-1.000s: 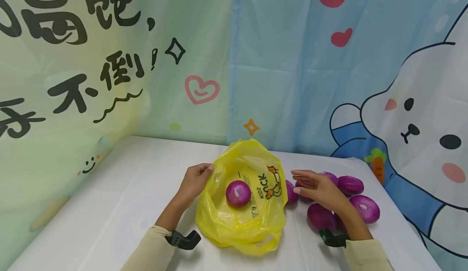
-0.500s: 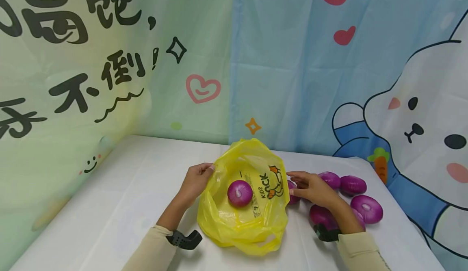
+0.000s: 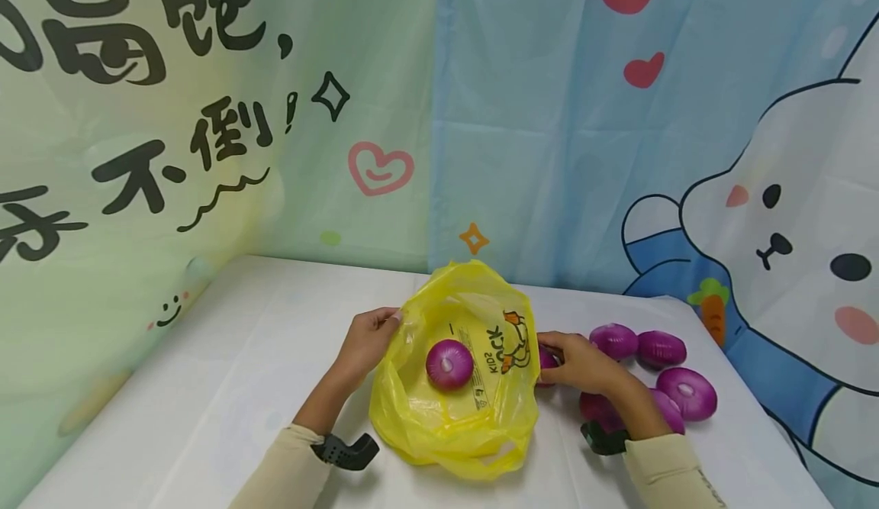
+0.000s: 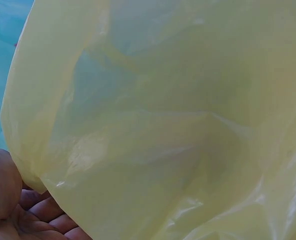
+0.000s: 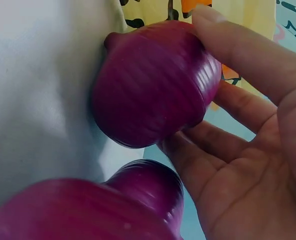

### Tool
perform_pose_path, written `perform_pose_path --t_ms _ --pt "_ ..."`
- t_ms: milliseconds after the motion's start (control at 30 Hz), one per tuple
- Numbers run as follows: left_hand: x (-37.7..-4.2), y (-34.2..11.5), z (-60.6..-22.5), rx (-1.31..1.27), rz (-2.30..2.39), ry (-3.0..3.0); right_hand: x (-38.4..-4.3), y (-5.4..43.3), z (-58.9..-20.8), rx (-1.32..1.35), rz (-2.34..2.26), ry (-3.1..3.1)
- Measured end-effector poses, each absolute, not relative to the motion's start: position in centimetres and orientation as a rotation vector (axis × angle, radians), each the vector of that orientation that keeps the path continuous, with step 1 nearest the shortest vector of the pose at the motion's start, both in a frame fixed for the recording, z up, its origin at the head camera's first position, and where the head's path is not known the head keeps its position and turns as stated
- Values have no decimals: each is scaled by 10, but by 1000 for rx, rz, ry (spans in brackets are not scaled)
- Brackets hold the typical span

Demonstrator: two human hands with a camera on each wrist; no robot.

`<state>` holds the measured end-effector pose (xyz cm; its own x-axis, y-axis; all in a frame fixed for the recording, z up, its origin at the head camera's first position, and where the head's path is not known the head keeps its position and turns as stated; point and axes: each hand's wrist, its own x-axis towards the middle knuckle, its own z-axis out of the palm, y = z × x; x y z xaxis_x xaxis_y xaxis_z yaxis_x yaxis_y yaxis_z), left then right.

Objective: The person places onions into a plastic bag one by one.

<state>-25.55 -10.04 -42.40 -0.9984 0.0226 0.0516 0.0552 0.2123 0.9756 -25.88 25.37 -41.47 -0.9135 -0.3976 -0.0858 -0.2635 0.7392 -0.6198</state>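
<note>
A yellow plastic bag (image 3: pixel 419 433) stands with its mouth facing me, and one red onion (image 3: pixel 449 364) shows inside it. My left hand (image 3: pixel 367 345) pinches the bag's left rim between thumb and fingers; in the left wrist view the bag's film (image 4: pixel 153 130) fills most of the frame. Just beyond the bag's right side, my right hand (image 3: pixel 580 364) grips another red onion (image 5: pixel 155 85), thumb on one side and fingers on the other. The bag's edge and the hand partly hide that onion in the head view.
Several more red onions lie on the white tabletop (image 3: pixel 275 318) at the right, among them a far-right onion (image 3: pixel 687 393) and a back onion (image 3: pixel 613 341). A printed cloth backdrop (image 3: pixel 508 112) hangs behind the table.
My right hand has moved left and down from over the onion pile to the onion beside the bag, and its fingers have closed round it. The left hand stays on the rim.
</note>
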Motion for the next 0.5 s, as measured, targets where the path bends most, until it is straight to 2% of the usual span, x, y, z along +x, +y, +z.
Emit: perform_pose_path --t_ms 500 --pt "-255 -100 -424 -64 -1970 -2435 -257 264 -417 -541 -1007 2822"
